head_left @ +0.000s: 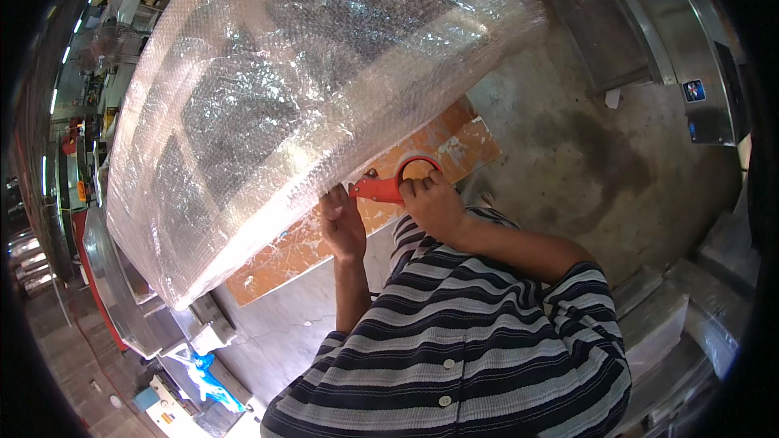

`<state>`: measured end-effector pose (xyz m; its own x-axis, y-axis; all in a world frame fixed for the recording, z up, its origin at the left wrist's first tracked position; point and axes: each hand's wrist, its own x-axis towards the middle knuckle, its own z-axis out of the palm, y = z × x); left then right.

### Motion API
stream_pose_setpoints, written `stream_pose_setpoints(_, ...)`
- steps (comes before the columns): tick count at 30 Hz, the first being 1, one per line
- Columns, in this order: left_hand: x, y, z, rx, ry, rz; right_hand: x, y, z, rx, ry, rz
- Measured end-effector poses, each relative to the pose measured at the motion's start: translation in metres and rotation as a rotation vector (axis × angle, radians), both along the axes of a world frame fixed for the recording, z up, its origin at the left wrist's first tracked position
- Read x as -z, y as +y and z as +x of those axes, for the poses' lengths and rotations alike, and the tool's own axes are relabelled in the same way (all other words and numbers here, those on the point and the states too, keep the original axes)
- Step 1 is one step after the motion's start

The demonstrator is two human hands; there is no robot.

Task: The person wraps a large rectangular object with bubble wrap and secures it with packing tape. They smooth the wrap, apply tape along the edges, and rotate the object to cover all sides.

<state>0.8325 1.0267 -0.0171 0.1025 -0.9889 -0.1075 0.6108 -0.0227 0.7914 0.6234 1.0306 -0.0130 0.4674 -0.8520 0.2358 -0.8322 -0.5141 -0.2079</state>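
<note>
A large piece wrapped in clear bubble wrap (pixel 268 105) fills the upper left and centre, its near edge just beyond my hands. My right hand (pixel 434 204) is closed around a red tape dispenser (pixel 379 189) that carries a roll of tape. The dispenser's front end points left, close to the wrapped edge. Beside that end is my left hand (pixel 342 223), raised against the near side of the wrap with its fingers stretched out. Whether a strip of tape runs between the dispenser and the wrap cannot be made out.
Under the wrapped piece lies an orange-brown board (pixel 280 264) with white smears. Stained concrete floor (pixel 560 146) spreads to the right, with metal cabinets (pixel 690 57) beyond it. Wrapped boxes (pixel 661 320) stand at the lower right. A blue plastic bag (pixel 213 381) lies at the lower left.
</note>
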Motion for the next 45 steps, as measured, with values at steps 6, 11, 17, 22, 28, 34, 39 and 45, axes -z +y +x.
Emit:
stream_pose_setpoints(6,0.0,0.0,0.001,-0.027,0.027,0.04,-0.011,-0.01,-0.007,-0.017,-0.032,0.019)
stream_pose_setpoints(11,0.002,-0.001,0.003,-0.022,0.047,0.011,-0.012,-0.025,-0.012,-0.027,-0.106,0.036)
stream_pose_setpoints(17,-0.005,-0.003,0.005,-0.098,0.053,0.089,-0.008,-0.036,-0.028,0.048,-0.088,-0.088)
stream_pose_setpoints(22,-0.015,-0.011,0.004,-0.134,0.014,0.12,-0.007,-0.058,-0.067,0.049,0.031,-0.173)
stream_pose_setpoints(28,-0.006,-0.008,0.017,-0.06,-0.008,0.103,0.003,-0.069,-0.07,0.022,0.01,-0.147)
stream_pose_setpoints(34,-0.022,-0.016,0.021,-0.012,-0.037,0.16,-0.006,-0.068,-0.071,0.043,0.0,-0.135)
stream_pose_setpoints(39,-0.031,-0.023,0.016,-0.048,0.006,0.238,-0.003,-0.072,-0.097,0.124,-0.011,-0.135)
stream_pose_setpoints(45,-0.042,-0.027,0.015,-0.044,0.045,0.279,-0.022,-0.072,-0.116,0.125,0.072,-0.065)
